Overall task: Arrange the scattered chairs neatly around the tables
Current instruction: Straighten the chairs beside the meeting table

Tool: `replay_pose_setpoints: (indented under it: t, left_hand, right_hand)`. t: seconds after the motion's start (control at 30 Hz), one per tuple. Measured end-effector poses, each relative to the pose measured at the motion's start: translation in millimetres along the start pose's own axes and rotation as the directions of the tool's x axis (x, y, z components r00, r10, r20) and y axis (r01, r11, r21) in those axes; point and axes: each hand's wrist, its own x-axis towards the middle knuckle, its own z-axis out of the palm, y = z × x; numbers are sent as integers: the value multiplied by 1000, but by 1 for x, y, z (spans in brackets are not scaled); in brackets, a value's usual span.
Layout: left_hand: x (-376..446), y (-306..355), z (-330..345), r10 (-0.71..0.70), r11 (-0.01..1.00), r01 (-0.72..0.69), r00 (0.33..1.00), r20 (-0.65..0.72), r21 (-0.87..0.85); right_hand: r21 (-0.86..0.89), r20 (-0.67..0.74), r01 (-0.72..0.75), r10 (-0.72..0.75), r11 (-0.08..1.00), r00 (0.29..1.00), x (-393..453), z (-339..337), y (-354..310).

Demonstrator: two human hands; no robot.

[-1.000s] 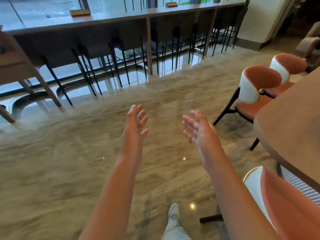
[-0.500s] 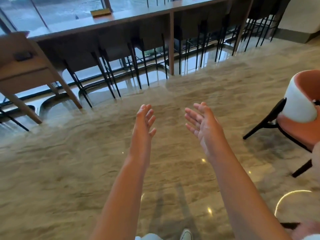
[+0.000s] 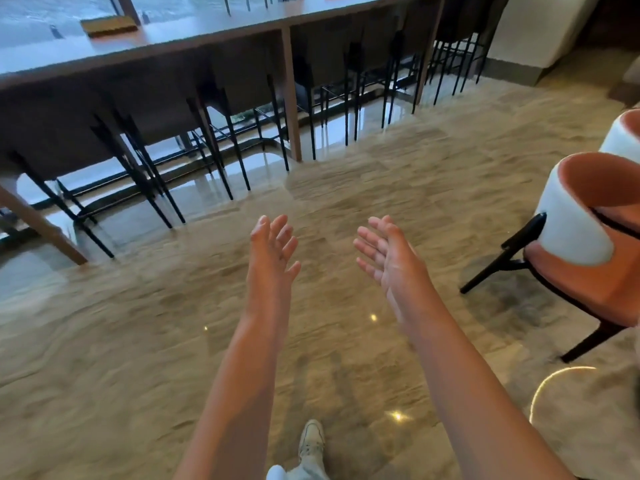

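Observation:
My left hand (image 3: 273, 251) and my right hand (image 3: 388, 258) are stretched out in front of me over the marble floor, palms facing each other, fingers straight, holding nothing. An orange and white armchair (image 3: 585, 237) with black legs stands at the right edge, an arm's length to the right of my right hand. The white back of a second such chair (image 3: 623, 140) shows behind it. Dark bar stools (image 3: 221, 98) with thin black legs are tucked under the long wooden counter (image 3: 207, 39) along the window ahead.
The polished marble floor (image 3: 138, 341) stretches between me and the counter. A flat yellow-brown object (image 3: 110, 26) lies on the counter top. A wooden table leg (image 3: 38, 223) slants at the far left. A white pillar base (image 3: 530, 36) stands at the back right. My shoe (image 3: 311, 441) is below.
The view has swung left and then a little back right, so the round table left the frame and the orange chair slid to the right edge. Both hands stay open and empty.

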Motion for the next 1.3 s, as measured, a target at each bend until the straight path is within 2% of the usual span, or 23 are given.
replay_pose_setpoints:
  t: [0.23, 0.43, 0.63, 0.9, 1.13, 1.3]
  left_hand:
    - [126, 21, 44, -67, 997, 59, 980, 188, 46]
    - [210, 16, 98, -103, 993, 79, 944, 314, 88]
    - [303, 9, 165, -83, 990, 40, 942, 325, 139]
    - [416, 23, 246, -30, 991, -13, 949, 315, 133]
    - [506, 23, 294, -21, 989, -23, 957, 288, 147]
    - [587, 12, 338, -63, 991, 18, 938, 341, 135]
  right_hand:
    - [23, -190, 46, -40, 999, 981, 92, 7, -31]
    - [78, -298, 61, -35, 995, 954, 168, -22, -51]
    - [141, -347, 85, -31, 986, 937, 270, -59, -68]
    - [145, -264, 106, -65, 984, 962, 423, -87, -117]
    - [194, -314, 110, -44, 975, 948, 512, -101, -134]
    - [181, -379, 121, -44, 976, 924, 595, -116, -146]
